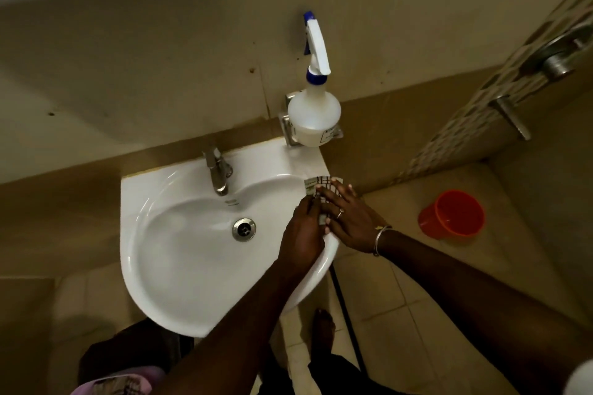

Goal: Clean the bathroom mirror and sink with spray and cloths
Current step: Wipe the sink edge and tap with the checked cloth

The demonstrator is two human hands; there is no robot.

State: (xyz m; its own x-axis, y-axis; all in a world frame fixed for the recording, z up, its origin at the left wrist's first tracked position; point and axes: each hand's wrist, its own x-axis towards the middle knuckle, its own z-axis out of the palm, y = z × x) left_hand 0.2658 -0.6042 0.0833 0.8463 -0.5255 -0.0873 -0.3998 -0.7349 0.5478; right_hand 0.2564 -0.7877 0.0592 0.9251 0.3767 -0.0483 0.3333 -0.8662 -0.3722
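Evidently you are at the sink stage: both hands are on the cloth (324, 184), which lies on the right rim of the sink (136, 202), centre right of the frame. Your right hand (351, 224) lies flat on it, fingers spread, pressing. Your left hand (301, 234) arches over its near edge; whether it pinches, I cannot tell. The spray (313, 119) stands above, upper centre, apart from both hands. The mirror is out of view, so its state is unknown.
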